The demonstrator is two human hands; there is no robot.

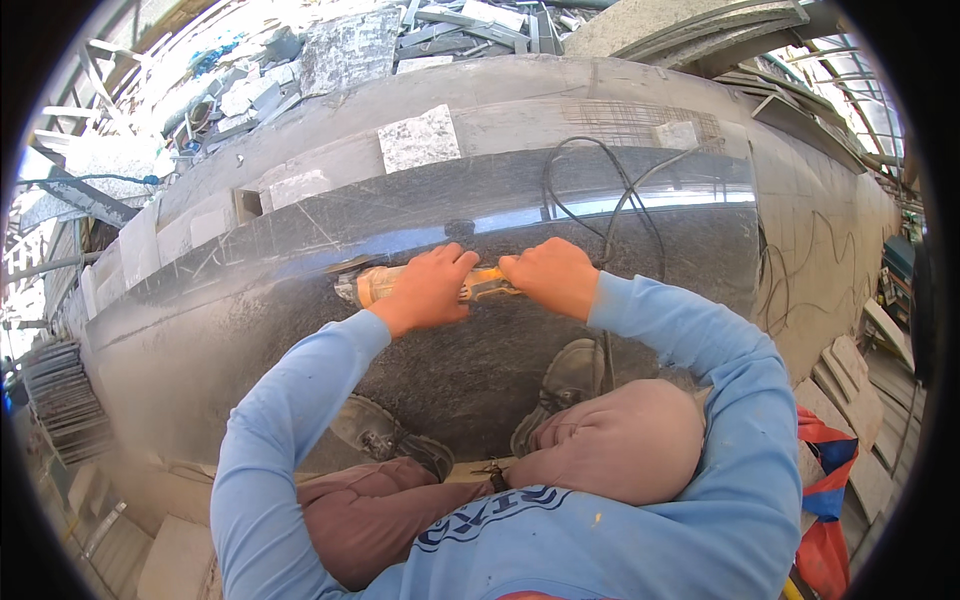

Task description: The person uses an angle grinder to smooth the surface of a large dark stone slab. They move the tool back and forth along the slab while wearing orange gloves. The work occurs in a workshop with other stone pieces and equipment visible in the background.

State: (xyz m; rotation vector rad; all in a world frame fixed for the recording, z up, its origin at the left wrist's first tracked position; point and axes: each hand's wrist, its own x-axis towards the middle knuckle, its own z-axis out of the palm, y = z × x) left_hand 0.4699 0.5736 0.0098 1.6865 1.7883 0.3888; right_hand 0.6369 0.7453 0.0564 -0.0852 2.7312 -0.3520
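An angle grinder with a dusty orange-yellow body lies level between my hands, its head pointing left against the dark polished stone slab. My left hand wraps round the front of its body, just behind the head. At the rear end, my right hand closes round the handle. The disc is mostly hidden, and dust blurs the slab left of the head. A black power cord loops over the slab beyond my right hand.
My shoes rest on the slab's near part. A pale speckled stone piece stands at its far edge. Broken stone offcuts heap up at the back. Red and blue fabric lies at right, near stacked slabs.
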